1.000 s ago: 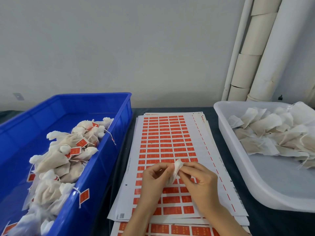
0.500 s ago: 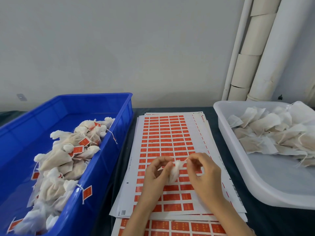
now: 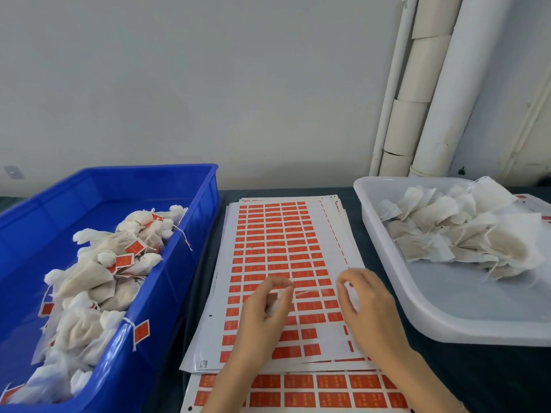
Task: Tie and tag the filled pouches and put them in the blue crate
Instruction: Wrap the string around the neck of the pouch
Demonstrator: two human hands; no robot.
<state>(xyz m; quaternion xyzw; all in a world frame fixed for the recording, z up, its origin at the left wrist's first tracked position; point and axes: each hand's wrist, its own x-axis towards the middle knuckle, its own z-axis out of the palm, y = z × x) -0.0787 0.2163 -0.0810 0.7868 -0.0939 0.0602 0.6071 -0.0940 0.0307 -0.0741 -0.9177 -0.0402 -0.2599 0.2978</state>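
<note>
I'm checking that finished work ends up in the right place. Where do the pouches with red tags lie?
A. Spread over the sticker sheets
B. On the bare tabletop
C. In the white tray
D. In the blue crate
D: the pouches with red tags lie heaped inside the blue crate, at the person's left.

Left hand (image 3: 265, 307) and right hand (image 3: 368, 304) are both going bare, uncovered all over. Two forearms (image 3: 235, 374) are showing bare as well, running out of view at the near edge; whatever is being worn higher up is sitting outside the view. Fingers (image 3: 274, 280) are looking slender. Finer detail is blurring too much to tell.
</note>
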